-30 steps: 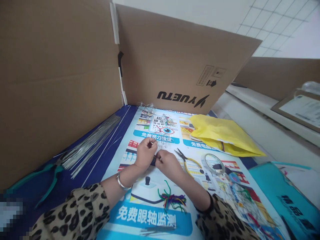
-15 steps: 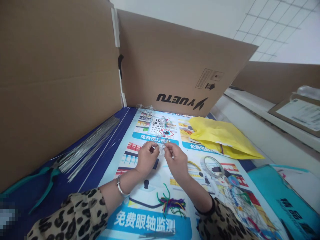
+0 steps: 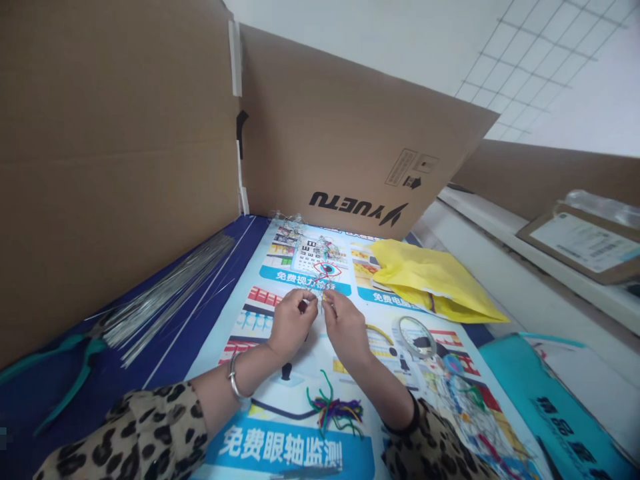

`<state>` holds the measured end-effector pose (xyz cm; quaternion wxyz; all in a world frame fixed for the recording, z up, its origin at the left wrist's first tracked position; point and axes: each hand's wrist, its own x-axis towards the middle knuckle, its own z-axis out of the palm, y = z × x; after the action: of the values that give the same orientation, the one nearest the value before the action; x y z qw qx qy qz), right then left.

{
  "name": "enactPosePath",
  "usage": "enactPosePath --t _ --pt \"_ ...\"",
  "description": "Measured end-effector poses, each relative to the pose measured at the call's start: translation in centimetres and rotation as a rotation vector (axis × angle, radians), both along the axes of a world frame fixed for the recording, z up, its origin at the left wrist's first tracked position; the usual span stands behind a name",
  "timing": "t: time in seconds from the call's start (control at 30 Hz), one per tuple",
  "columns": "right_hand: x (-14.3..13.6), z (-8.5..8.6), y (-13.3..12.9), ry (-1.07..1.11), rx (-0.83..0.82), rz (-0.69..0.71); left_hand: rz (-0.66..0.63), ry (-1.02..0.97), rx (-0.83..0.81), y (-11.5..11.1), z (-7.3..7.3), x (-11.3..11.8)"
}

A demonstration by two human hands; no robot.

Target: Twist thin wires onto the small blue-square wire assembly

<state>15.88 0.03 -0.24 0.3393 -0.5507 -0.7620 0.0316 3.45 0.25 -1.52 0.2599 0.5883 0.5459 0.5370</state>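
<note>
The left hand (image 3: 294, 325) and the right hand (image 3: 346, 328) face each other just apart above the poster-covered worktop (image 3: 295, 417), each with thumb and forefinger pinched together at a small, thin, wiry piece (image 3: 321, 301) between them, too fine and blurred for its direction or long axis to be told. Beyond the right hand lies a yellow soft pouch (image 3: 435, 277), a dark reddish strip showing at its opening; nearer the right edge, a teal pouch (image 3: 555, 400) has contents that cannot be made out.

Both hands (image 3: 320, 327) close together, fingertips pinched
</note>
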Motion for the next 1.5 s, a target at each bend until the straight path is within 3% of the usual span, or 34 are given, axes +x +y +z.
enactPosePath --t 0.37,0.53,0.73,0.9,1.13,1.5 --pt "0.5 0.9 0.0 -0.172 0.028 0.049 -0.011 0.015 0.024 -0.1 -0.3 0.0" --pt "0.2 1.0 0.0 -0.033 0.071 0.055 -0.019 0.043 0.043 -0.2 -0.5 0.2" --pt "-0.1 1.2 -0.3 0.075 -0.044 -0.003 -0.036 -0.043 0.012 -0.2 -0.5 0.4" --pt "-0.2 1.4 -0.4 0.215 -0.154 -0.062 -0.130 -0.142 -0.069 -0.4 -0.5 0.4" --pt "-0.1 1.1 -0.4 0.397 -0.175 -0.074 -0.277 -0.267 -0.098 -0.9 -0.2 0.4" --pt "0.1 0.6 -0.3 0.695 -0.337 -0.026 -0.275 -0.238 -0.113 -1.3 0.2 0.1"
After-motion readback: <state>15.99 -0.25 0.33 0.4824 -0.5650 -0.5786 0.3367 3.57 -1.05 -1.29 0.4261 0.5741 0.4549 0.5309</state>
